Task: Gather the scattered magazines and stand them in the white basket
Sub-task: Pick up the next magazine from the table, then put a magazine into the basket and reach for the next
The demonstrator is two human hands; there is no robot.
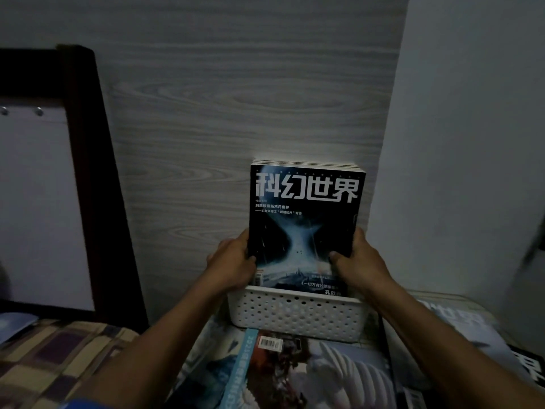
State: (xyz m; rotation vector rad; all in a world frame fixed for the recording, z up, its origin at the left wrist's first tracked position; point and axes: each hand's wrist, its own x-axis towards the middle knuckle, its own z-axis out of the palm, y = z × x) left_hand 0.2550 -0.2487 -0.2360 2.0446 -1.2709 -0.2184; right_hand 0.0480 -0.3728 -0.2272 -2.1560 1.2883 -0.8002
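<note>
A stack of magazines (305, 214) is standing upright in the white basket (298, 315), its lower edge dropping behind the basket's front wall and its back leaning toward the grey wood-grain panel (236, 98) behind. The front cover is facing the camera: a dark, near-black ground with large white Chinese title characters across the top, two smaller lines of white text beneath them, and a pale blue hourglass-shaped burst of light widening toward a glowing horizon low on the page. The top edges of several more issues are showing just behind the front cover. The left hand (233, 262) is gripping the stack's left edge, thumb curling over the cover and fingers wrapping behind; the right hand (358, 258) is gripping the right edge the same way, its thumb pressing on the cover. The basket is a low rectangular tub with rows of round holes in its walls, sitting on a surface where more magazines (295, 367) are lying flat in front of it, one showing a barcode label and a teal spine. Another magazine (460, 326) is lying to the right, beside the basket. A checked cloth (59, 349) is covering the area to the lower left, near a dark wooden frame (97, 172).
</note>
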